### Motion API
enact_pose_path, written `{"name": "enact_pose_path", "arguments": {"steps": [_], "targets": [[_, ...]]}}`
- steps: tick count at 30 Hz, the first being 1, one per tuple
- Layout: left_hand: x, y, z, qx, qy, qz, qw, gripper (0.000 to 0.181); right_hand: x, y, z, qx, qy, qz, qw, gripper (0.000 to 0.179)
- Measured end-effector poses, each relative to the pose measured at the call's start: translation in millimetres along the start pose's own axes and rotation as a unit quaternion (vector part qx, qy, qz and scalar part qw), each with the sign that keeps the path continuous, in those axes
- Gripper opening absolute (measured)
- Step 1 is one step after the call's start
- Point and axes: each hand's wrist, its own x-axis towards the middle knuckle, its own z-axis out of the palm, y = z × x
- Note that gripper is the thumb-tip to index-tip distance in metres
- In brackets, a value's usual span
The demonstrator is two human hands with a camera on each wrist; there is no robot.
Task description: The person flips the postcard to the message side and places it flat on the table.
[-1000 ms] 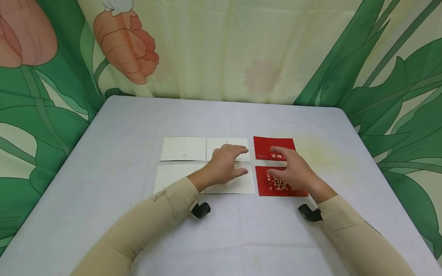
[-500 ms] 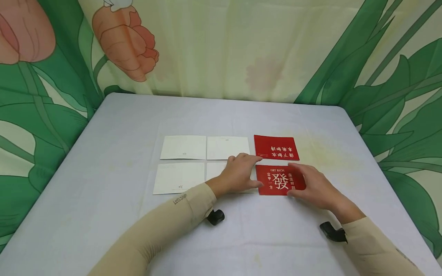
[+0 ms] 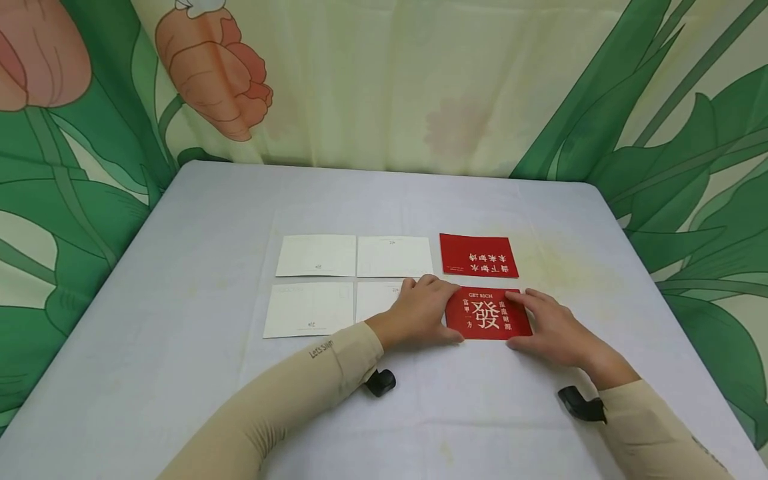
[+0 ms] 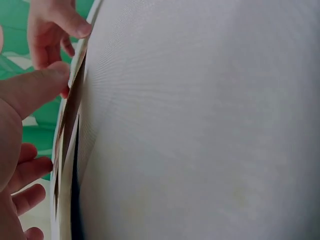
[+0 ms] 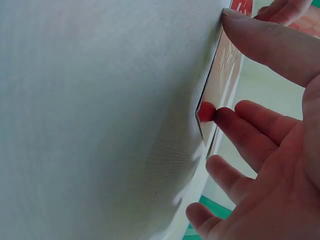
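A red card (image 3: 485,315) with white Chinese characters and "GET RICH" lies flat in the near row, between both hands. My left hand (image 3: 420,312) rests at its left edge, thumb near the lower left corner, and covers part of a white card (image 3: 375,299). At the right edge, my right hand (image 3: 555,332) touches the red card with thumb and fingertips spread along the side. The right wrist view shows the right hand's thumb (image 5: 270,42) on the card's edge. In the left wrist view, the left hand's thumb (image 4: 37,87) lies at the cards' edge.
Behind lies a second red card (image 3: 478,255), its characters upside down. White cards (image 3: 315,256) lie in two rows to the left. All are on a white-covered table (image 3: 204,300). A printed curtain (image 3: 372,80) hangs behind. Black curved pieces (image 3: 381,383) sit at both wrists.
My left hand has moved right, off the white cards to the red card's left edge. The right hand has drawn back from over the red cards to the near card's right edge.
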Motion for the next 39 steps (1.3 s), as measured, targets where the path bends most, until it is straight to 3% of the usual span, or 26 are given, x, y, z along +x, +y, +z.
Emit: {"name": "enact_pose_path", "arguments": {"steps": [8, 16, 22, 28, 33, 36, 39], "targets": [[0.7, 2.4, 0.7, 0.017, -0.015, -0.013, 0.9997, 0.075, 1.4, 1.1, 0.5, -0.012, 0.013, -0.013, 0.9998, 0.079], [2.0, 2.6, 2.6, 0.044, -0.020, 0.004, 0.9988, 0.080, 0.5, 0.7, 0.8, -0.008, 0.004, -0.003, 1.0000, 0.093], [2.9, 0.2, -1.7, 0.003, -0.026, 0.003, 0.9997, 0.068, 0.3, 0.9, 0.1, -0.005, -0.009, -0.004, 0.9999, 0.095], [5.5, -2.8, -5.1, -0.014, -0.037, 0.007, 0.9992, 0.057, -0.2, 1.9, -3.8, 0.010, -0.013, -0.014, 0.9998, 0.075], [5.8, -3.5, -7.0, -0.003, -0.044, 0.014, 0.9989, 0.062, 0.9, 0.5, -6.9, 0.036, -0.010, -0.015, 0.9992, 0.058], [5.6, -4.0, -7.4, 0.006, -0.036, 0.014, 0.9992, 0.060, 3.3, -0.1, -8.4, 0.043, -0.007, -0.015, 0.9990, 0.054], [5.5, -5.1, -7.6, 0.013, -0.019, 0.012, 0.9997, 0.047, 3.8, -0.6, -10.2, 0.047, -0.005, -0.010, 0.9988, 0.050]]}}
